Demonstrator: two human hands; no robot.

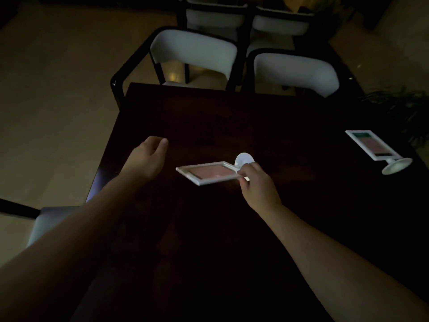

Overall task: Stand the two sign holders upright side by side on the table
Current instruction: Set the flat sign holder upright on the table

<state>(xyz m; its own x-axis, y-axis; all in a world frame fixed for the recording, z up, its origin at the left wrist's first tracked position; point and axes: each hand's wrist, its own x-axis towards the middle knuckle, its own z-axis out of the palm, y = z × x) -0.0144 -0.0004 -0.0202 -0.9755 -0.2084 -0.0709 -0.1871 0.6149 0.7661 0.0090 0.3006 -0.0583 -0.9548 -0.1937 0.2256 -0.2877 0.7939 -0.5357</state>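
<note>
A white-framed sign holder point(209, 173) with a pinkish card lies nearly flat over the middle of the dark table point(232, 117). My right hand point(257, 182) grips it at the stem end, just below its round white base. My left hand point(146, 159) hovers to the left of the frame, fingers loosely curled and holding nothing. A second white sign holder point(373, 147) lies on its side near the table's right edge, its round base pointing toward me and to the right.
Two white-backed chairs point(195, 56) point(294, 70) with dark frames stand at the table's far edge, more chairs behind them. Another chair seat point(51, 221) sits at the near left. A leafy plant point(404, 108) is at the right. The room is dim.
</note>
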